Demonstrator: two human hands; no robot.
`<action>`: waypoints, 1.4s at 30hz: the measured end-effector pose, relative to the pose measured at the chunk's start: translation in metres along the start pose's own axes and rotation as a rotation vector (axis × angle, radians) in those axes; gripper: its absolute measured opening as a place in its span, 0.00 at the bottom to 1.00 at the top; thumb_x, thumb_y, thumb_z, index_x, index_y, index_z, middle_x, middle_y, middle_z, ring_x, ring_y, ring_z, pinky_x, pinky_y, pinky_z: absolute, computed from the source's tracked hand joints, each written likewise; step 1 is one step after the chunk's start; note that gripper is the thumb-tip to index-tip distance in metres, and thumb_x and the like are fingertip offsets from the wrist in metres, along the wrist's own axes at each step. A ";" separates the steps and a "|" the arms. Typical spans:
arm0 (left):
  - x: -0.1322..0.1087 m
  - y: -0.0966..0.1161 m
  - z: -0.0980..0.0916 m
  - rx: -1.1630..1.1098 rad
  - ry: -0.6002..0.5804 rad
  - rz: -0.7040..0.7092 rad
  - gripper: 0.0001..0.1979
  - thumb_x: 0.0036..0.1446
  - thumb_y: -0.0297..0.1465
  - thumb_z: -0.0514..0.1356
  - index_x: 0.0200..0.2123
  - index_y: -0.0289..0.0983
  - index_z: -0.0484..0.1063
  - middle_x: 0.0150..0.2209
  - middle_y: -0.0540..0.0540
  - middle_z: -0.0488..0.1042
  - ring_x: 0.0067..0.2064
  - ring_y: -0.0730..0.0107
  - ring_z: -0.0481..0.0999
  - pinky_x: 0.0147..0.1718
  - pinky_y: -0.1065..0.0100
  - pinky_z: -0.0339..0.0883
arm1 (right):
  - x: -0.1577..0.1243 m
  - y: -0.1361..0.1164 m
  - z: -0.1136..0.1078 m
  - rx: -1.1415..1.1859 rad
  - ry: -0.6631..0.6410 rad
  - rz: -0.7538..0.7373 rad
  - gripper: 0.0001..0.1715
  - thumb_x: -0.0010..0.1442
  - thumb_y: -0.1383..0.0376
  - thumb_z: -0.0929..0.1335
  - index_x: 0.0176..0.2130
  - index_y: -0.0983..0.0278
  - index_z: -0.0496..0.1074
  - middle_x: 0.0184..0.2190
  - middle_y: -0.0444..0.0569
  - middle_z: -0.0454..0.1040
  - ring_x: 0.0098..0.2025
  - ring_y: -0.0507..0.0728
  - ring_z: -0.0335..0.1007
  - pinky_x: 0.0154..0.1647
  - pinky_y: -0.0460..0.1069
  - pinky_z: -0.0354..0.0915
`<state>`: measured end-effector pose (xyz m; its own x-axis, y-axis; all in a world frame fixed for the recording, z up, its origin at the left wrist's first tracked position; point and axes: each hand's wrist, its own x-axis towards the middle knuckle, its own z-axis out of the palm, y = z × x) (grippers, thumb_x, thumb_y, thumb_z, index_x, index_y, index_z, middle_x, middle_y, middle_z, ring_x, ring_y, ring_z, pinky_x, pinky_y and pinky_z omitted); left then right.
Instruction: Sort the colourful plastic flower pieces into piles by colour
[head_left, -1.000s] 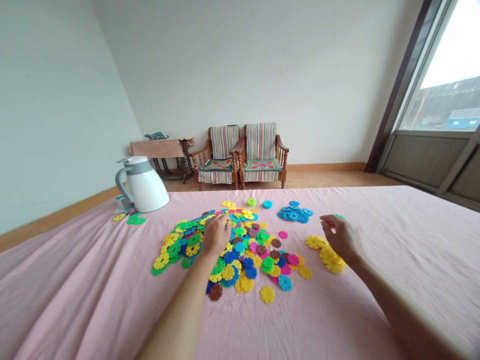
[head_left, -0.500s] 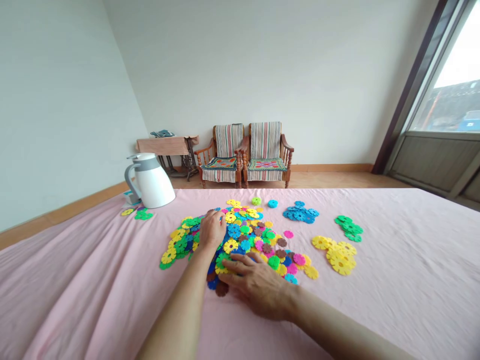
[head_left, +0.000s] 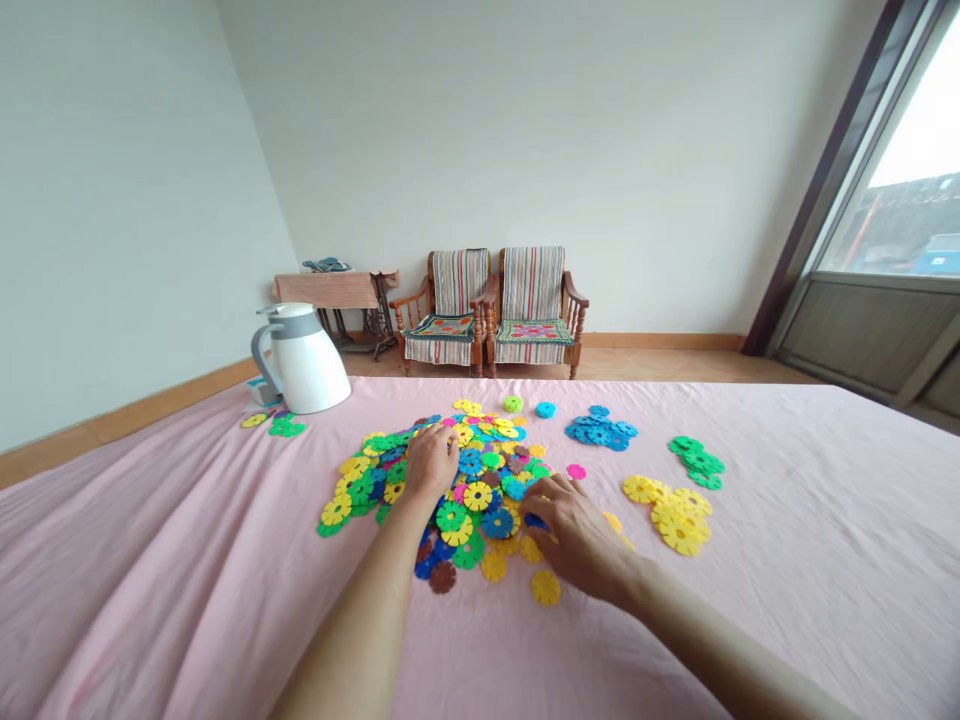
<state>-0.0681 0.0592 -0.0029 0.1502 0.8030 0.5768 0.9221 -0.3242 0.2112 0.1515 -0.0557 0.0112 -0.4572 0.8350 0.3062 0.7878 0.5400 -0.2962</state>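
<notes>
Notched plastic discs (head_left: pixel 478 495) of mixed colours lie in a loose pile midway along the cloth-covered counter (head_left: pixel 810 570); set apart to the person's right are 3 same-colour sets, a blue group (head_left: pixel 600 431), a yellow group (head_left: pixel 679 520) and a green group (head_left: pixel 698 462). From where I stand, the left hand (head_left: pixel 431 462) lies over the pile, fingers curled down; their tips are hidden, so I cannot tell whether its grip has taken a disc. The right hand (head_left: pixel 574 525) has shifted from the pile's near edge to its right side, its grip relaxed, thumb and fingers parted, no disc seen pinched. The shift uncovers a large blue disc (head_left: pixel 497 523) and a yellow disc (head_left: pixel 545 587) at the near edge. None of the 3 groups looks larger than 0.5 s ago; the work, I judge, remains within the mixed pile.
</notes>
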 end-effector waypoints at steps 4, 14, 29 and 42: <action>0.000 0.001 -0.001 -0.001 -0.008 -0.004 0.07 0.54 0.24 0.55 0.29 0.39 0.71 0.36 0.44 0.75 0.41 0.60 0.72 0.44 0.61 0.64 | 0.005 -0.017 0.004 0.014 0.009 0.022 0.11 0.55 0.59 0.69 0.38 0.60 0.72 0.38 0.49 0.71 0.42 0.59 0.63 0.46 0.54 0.56; 0.000 0.002 -0.001 0.001 -0.014 -0.007 0.07 0.54 0.24 0.55 0.30 0.39 0.71 0.36 0.45 0.75 0.41 0.61 0.72 0.43 0.61 0.64 | 0.014 -0.006 0.017 0.171 0.104 0.216 0.07 0.56 0.68 0.64 0.29 0.63 0.72 0.29 0.47 0.72 0.34 0.54 0.67 0.38 0.48 0.58; 0.000 0.003 -0.002 0.034 -0.035 -0.006 0.08 0.55 0.24 0.53 0.33 0.38 0.72 0.38 0.44 0.75 0.42 0.61 0.72 0.44 0.62 0.64 | 0.002 0.052 -0.009 0.365 0.312 0.437 0.17 0.57 0.57 0.60 0.27 0.64 0.72 0.23 0.46 0.73 0.26 0.53 0.67 0.26 0.46 0.59; 0.000 0.002 -0.001 0.034 -0.039 -0.005 0.08 0.55 0.25 0.53 0.33 0.37 0.73 0.39 0.43 0.76 0.43 0.60 0.72 0.45 0.61 0.64 | -0.057 0.119 -0.036 0.188 0.238 0.434 0.15 0.51 0.59 0.63 0.24 0.63 0.75 0.23 0.49 0.74 0.27 0.56 0.68 0.29 0.48 0.61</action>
<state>-0.0661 0.0583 -0.0016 0.1584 0.8240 0.5440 0.9344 -0.3031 0.1869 0.2857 -0.0431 -0.0092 0.0182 0.9506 0.3098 0.7865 0.1777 -0.5914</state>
